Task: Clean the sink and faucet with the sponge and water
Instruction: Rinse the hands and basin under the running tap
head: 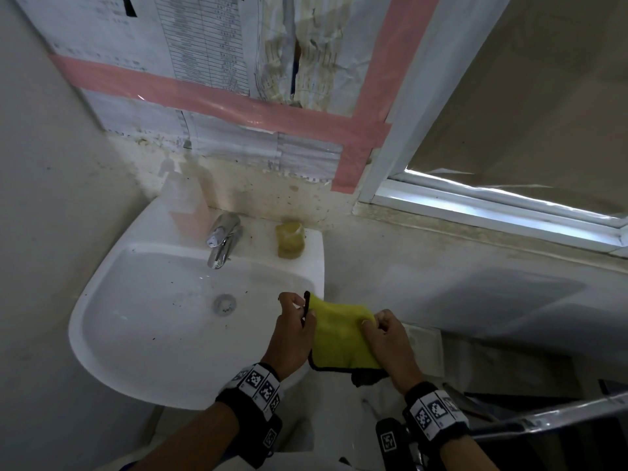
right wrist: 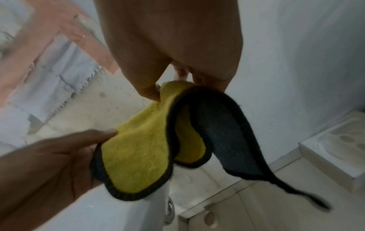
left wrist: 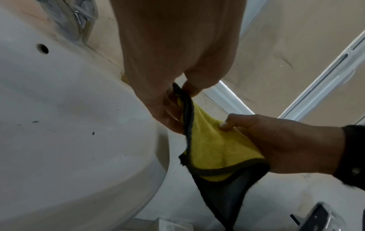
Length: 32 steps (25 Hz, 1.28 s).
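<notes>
Cloth [head: 343, 334], yellow w/ dark edging, dark reverse: held spread between both hands just off the sink's 4 o'clock rim, over the floor, not over the basin. Left hand [head: 293, 329] pinches the near-sink corner by the edging, thumb and forefinger closed on it; left wrist view confirms the pinch. Right hand [head: 390, 345] pinches the opposite top edge, fingers curled onto the pile. Lower part hangs free, one dark flap folded under.

Sponge [head: 289, 240]: yellowish, sits untouched on the sink deck at approx 1 o'clock from the drain, just right of the faucet.

Faucet [head: 222, 243]: chrome. Whether water is running cannot be told with certainty.

Sink [head: 102, 328]: white basin, dark specks scattered round the drain [head: 224, 304] and on the deck by the faucet.

Further out: clear bottle w/ pinkish liquid [head: 185, 202] at 11 o'clock behind the faucet; papers and pink tape [head: 204, 96] on the wall at 12; window frame [head: 492, 205] at 2 o'clock.

Assessment: step in hand appears to be opening or folding the cloth prior to wiping.

Recommendations:
- Keep both pinches firm; edging is thin, may slip.
- Fold to a flat pad, yellow side out.
- Bring it over the basin before wetting, so drips fall inside.
- Work faucet first, then deck, then bowl toward the drain.
</notes>
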Tool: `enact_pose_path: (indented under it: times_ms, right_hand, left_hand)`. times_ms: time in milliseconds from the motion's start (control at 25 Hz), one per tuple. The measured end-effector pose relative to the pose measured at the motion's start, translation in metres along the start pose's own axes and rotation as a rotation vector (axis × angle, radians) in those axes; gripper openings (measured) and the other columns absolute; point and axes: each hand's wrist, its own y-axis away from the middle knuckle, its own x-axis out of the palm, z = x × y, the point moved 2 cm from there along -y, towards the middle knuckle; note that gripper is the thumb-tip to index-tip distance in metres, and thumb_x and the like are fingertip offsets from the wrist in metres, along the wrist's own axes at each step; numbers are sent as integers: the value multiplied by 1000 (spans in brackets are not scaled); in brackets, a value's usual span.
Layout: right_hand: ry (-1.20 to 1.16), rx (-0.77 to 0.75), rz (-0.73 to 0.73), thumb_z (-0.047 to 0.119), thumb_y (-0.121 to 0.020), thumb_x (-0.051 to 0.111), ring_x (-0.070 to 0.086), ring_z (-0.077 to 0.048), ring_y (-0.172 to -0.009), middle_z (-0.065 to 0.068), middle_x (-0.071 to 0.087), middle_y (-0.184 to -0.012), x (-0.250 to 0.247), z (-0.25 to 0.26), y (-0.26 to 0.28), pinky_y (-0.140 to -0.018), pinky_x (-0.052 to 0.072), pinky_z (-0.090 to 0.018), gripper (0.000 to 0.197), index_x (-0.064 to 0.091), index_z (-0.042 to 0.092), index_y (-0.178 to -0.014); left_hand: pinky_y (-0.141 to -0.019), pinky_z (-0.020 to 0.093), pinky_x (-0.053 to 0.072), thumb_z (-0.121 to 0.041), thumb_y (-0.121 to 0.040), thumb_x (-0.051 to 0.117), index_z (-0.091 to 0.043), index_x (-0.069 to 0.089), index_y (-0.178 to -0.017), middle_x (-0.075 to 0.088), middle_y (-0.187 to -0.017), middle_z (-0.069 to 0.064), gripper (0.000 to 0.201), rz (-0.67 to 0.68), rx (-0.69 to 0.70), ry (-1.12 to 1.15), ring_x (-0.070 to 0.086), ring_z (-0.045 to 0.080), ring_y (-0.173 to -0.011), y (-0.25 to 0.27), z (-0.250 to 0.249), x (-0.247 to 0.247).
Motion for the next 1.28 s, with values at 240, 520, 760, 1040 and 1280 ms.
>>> enact_pose_path:
  times_ms: [240, 520, 760, 1040, 1280]
  right_hand:
    - [52, -25, -38, 12, -90, 69, 48, -12, -67, -1, 49, -77, 28, -22, -20, -57, 37, -16, 26, 47, 17, -79]
    - [212, 13, 105, 22, -88, 74, 59, -12, -76, -3, 65, -85, 53, -36, -38, -60, 40, -20, 20, 60, 15, -75]
    - [139, 98, 193, 31, -96, 64, 64, -18, -86, 1, 66, -93, 61, -39, -33, -80, 57, -40, 14, 63, 18, -91]
    - [-107, 276, 404, 28, -104, 55, 59, -19, -73, -10, 62, -95, 76, -22, -22, -58, 53, -28, 18, 53, 10, -103]
    - [0, 270, 312, 33, -101, 55, 63, -17, -71, -14, 67, -102, 72, -36, -28, -62, 54, -33, 22, 56, 11, -103]
  left_hand:
    - [-68, 33, 59, -3, -94, 58, -25, 27, -114, 67, -104, 8, 43, -28, -120, 3, 69, 15, -83, -11, 18, 2]
    - [-66, 31, 38, 1, -92, 54, -17, 30, -105, 51, -98, 6, 33, -9, -82, -276, 54, 21, -83, -17, 58, -14]
    - [-70, 29, 30, 0, -95, 55, -9, 43, -101, 42, -104, 10, 16, 39, -65, -333, 43, 13, -82, -18, 68, -7]
    - [-84, 28, 41, 0, -96, 52, -12, 53, -107, 39, -115, 7, 17, 84, -18, -345, 48, 13, -92, -20, 71, -2]
    - [-97, 48, 48, -23, -99, 54, -19, 59, -111, 39, -134, 7, 14, 22, -67, -548, 40, 29, -121, -16, 72, -6]
